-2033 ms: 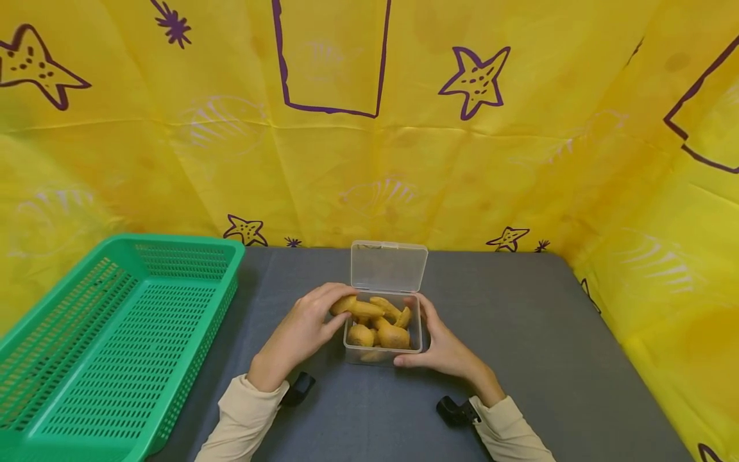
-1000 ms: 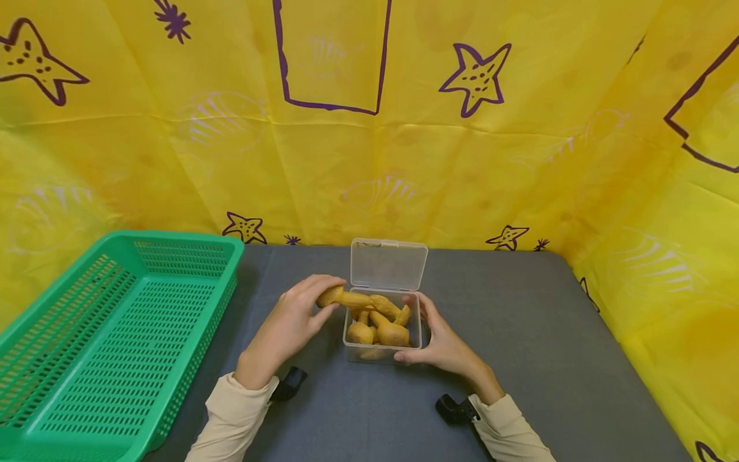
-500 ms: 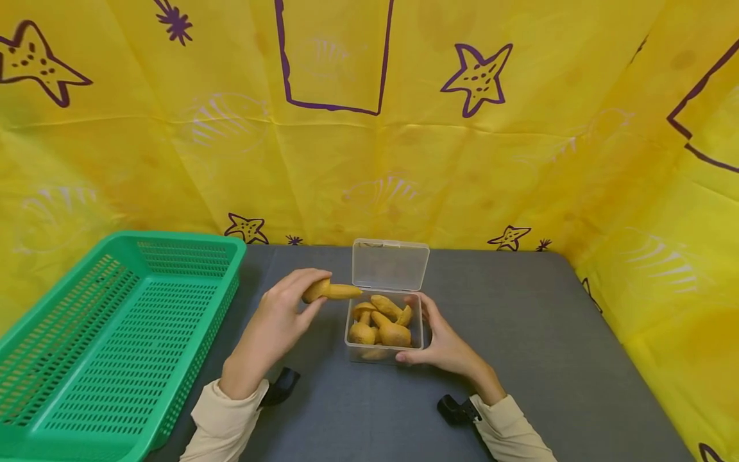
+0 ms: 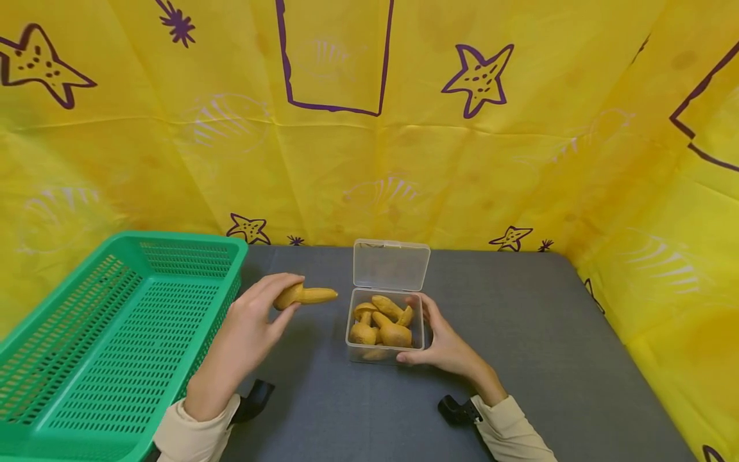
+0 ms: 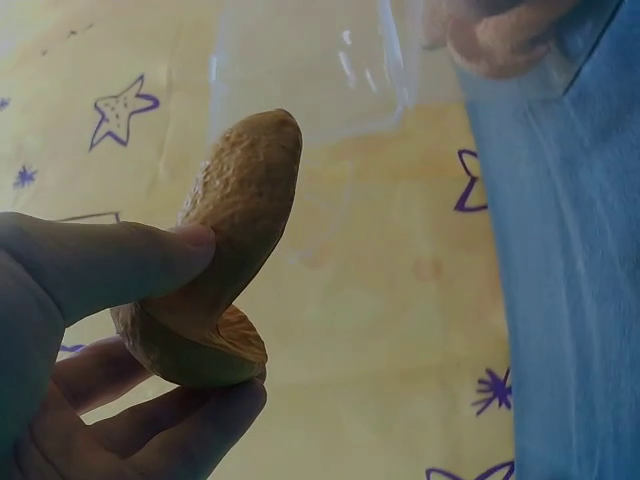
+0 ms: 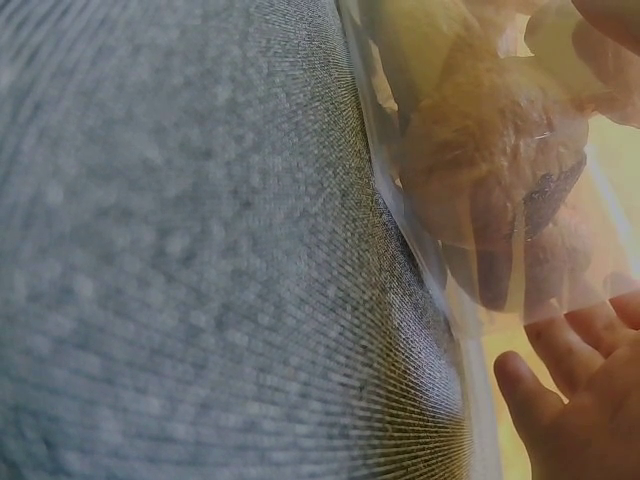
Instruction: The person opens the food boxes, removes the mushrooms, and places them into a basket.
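Note:
A yellow-brown mushroom (image 4: 312, 295) is pinched by its cap between the thumb and fingers of my left hand (image 4: 245, 330), in the air left of the box. The left wrist view shows the mushroom's (image 5: 245, 190) stem pointing up and its cap near the fingers. My right hand (image 4: 447, 350) grips the right side of a clear plastic box (image 4: 383, 348), thumb at the front corner and fingers along the far side. Several similar mushrooms (image 4: 394, 333) lie inside the box, some overlapping. The hinged lid (image 4: 391, 264) stands raised at the back.
A green slatted plastic basket (image 4: 228, 292) stands on the left of the grey cloth-covered table (image 4: 508, 321). A yellow printed sheet (image 4: 323, 173) hangs behind the table and along the right side. The left forearm is beside the basket's right wall.
My left hand has lifted the mushroom out of the box and moved it left, towards the basket. The right hand and the box have stayed in place.

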`<state>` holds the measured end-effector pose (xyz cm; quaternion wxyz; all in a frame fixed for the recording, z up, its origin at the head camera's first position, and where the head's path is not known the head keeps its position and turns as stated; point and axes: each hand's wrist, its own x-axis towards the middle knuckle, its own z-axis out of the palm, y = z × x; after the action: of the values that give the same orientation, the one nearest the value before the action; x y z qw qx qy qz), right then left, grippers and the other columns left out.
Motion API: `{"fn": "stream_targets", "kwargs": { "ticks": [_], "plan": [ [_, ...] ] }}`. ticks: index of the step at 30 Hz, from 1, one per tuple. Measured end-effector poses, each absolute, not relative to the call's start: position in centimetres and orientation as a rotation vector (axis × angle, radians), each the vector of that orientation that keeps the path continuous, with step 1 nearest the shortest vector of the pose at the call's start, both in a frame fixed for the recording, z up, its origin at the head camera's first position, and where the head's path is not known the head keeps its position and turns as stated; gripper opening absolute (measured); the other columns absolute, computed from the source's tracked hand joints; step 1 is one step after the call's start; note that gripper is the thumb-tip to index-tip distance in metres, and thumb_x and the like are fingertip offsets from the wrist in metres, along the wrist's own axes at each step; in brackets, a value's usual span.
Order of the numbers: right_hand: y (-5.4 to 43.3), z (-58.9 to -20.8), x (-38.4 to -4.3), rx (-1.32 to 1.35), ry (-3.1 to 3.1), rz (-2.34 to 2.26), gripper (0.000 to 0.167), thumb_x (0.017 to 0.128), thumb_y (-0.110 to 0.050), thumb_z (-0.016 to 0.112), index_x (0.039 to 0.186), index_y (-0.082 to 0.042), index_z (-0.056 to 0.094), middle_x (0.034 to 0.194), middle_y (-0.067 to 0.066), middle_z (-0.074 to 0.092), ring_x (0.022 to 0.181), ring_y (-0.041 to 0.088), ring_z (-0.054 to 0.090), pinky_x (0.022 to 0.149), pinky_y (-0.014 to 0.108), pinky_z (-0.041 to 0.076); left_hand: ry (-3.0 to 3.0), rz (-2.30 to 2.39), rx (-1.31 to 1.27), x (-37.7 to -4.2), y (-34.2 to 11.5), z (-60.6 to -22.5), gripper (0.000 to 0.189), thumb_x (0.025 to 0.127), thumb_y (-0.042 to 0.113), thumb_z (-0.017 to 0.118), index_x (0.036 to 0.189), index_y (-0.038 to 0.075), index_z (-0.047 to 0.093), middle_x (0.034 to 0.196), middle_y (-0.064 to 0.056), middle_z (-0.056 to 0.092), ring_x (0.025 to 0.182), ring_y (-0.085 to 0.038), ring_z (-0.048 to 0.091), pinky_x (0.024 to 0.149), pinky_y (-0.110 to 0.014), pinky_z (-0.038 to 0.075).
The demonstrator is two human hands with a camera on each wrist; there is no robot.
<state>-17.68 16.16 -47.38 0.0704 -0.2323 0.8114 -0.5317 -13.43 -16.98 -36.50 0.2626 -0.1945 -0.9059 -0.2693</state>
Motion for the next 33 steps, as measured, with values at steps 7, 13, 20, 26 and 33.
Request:
{"fn": "stream_targets", "kwargs": {
  "ticks": [7,13,20,26,33],
  "plan": [
    [16.2,-47.3,-17.7,-0.685,2.440,-1.596,0.105,0.071,-0.026,0.091,0.151,-0.021,0.023,0.154,0.011,0.036,0.147,0.036,0.030,0.115,0.063,0.025,-2.401,-0.648,-0.510,-12.1,-18.4,-36.2,0.049,0.070,-0.004,0.085,0.115,0.008,0.069,0.112,-0.005,0.070,0.100,-0.021,0.067,0.083,-0.031,0.053],
    [16.2,-47.2,-17.6,-0.670,2.431,-1.603,0.106,0.070,-0.024,0.091,0.151,-0.022,0.023,0.155,0.011,0.036,0.148,0.035,0.028,0.116,0.063,0.023,-2.371,-0.631,-0.507,-10.9,-19.9,-35.8,0.053,0.068,-0.006,0.086,0.115,0.010,0.070,0.111,-0.005,0.070,0.097,-0.021,0.067,0.090,-0.003,0.041],
    [16.2,-47.1,-17.7,-0.672,2.421,-1.611,0.105,0.070,-0.025,0.091,0.151,-0.022,0.023,0.155,0.011,0.036,0.148,0.034,0.029,0.116,0.063,0.024,-2.363,-0.669,-0.505,-9.6,-22.2,-35.8,0.033,0.093,0.031,0.067,0.119,0.010,0.069,0.114,-0.007,0.069,0.104,-0.010,0.061,0.097,0.004,0.029],
    [16.2,-47.1,-17.7,-0.681,2.431,-1.604,0.105,0.071,-0.026,0.091,0.151,-0.023,0.023,0.155,0.012,0.036,0.148,0.034,0.029,0.115,0.063,0.024,-2.339,-0.709,-0.491,-8.9,-23.7,-36.2,0.055,0.094,0.053,0.046,0.119,0.011,0.070,0.114,-0.008,0.069,0.111,0.017,0.049,0.097,0.004,0.030],
    [16.0,-47.1,-17.6,-0.665,2.431,-1.597,0.104,0.070,-0.026,0.091,0.150,-0.023,0.024,0.155,0.012,0.035,0.148,0.036,0.028,0.116,0.063,0.023,-2.387,-0.705,-0.409,-7.6,-25.4,-36.5,0.040,0.082,0.006,0.078,0.121,0.012,0.069,0.115,-0.007,0.069,0.115,0.024,0.041,0.097,0.005,0.027]
  ]
}}
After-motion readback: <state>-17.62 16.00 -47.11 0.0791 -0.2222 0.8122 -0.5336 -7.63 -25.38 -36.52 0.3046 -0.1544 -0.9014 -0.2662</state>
